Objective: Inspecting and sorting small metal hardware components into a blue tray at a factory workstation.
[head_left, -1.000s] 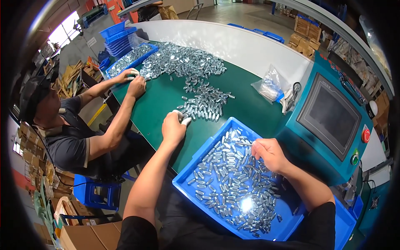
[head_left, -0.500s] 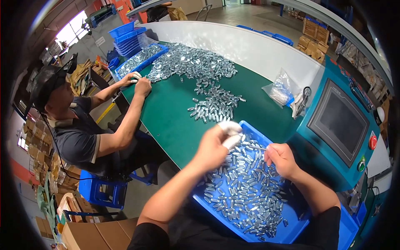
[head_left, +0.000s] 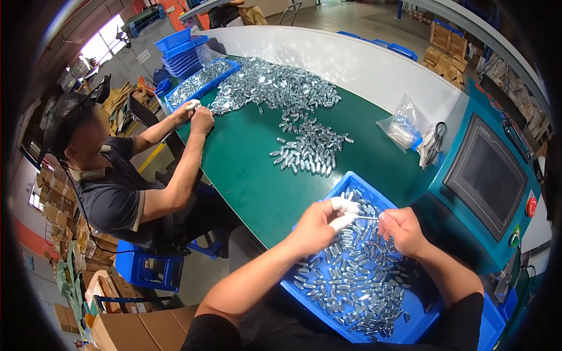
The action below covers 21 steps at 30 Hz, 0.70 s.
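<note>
My right hand [head_left: 403, 231] grips a thin metal rod [head_left: 369, 217] between thumb and fingers. The rod points left, its tip reaching the fingertips of my left hand [head_left: 319, 227]. White coverings wrap the thumb and finger of that hand, which are pinched together; whatever is between them is too small and hidden to make out. Both hands are above a blue tray [head_left: 293, 288] holding many small, shiny metal cylindrical parts [head_left: 351, 266].
More metal parts lie heaped on the green table [head_left: 246, 175], in a small pile [head_left: 310, 149] and a large one [head_left: 275, 85]. At left a co-worker [head_left: 117, 181] handles parts. A teal machine [head_left: 451, 234] with a screen stands right, near a plastic bag [head_left: 404, 126].
My left hand has moved right and down, from above the tray's far corner to the rod's tip. My right hand keeps its hold on the rod.
</note>
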Each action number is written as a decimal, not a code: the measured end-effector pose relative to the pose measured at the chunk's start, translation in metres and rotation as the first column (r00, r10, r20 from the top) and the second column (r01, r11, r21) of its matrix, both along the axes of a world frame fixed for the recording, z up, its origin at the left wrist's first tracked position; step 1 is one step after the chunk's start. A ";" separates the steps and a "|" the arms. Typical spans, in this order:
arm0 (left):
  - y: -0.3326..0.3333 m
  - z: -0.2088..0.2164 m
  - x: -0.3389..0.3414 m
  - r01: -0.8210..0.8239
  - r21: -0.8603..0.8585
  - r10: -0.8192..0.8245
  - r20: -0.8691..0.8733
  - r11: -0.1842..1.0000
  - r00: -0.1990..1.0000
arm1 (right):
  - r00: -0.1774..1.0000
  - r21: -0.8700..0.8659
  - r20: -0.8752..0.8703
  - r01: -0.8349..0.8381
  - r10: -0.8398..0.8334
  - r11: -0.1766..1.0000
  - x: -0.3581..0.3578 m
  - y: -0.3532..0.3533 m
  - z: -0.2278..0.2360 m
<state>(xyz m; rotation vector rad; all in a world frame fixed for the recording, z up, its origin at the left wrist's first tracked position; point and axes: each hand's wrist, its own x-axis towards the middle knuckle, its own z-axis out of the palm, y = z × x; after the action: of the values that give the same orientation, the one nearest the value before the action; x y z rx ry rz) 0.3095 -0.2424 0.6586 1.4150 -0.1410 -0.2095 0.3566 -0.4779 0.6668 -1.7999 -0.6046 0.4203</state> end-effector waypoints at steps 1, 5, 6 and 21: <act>-0.003 -0.002 -0.003 0.013 -0.057 -0.012 0.016 0.998 1.000 | 1.000 0.001 0.006 0.000 0.000 1.000 -0.001 0.000 -0.001; -0.011 -0.013 -0.004 -0.031 0.118 0.013 0.151 0.993 0.988 | 0.992 -0.063 0.118 -0.047 0.054 0.997 -0.004 0.003 -0.002; -0.013 -0.011 -0.005 -0.004 0.078 -0.002 0.081 0.997 0.997 | 0.979 -0.073 0.196 -0.052 0.065 0.996 -0.006 0.003 -0.002; -0.024 -0.004 -0.009 -0.091 0.357 -0.049 0.366 0.929 0.929 | 0.942 0.053 -0.323 -0.078 0.091 0.996 -0.012 -0.001 -0.013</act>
<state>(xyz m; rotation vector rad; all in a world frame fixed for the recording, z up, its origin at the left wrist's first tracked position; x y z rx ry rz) 0.3000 -0.2661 0.6544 1.8243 -0.4145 0.0585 0.3449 -0.4786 0.6534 -1.6235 -0.4550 0.7422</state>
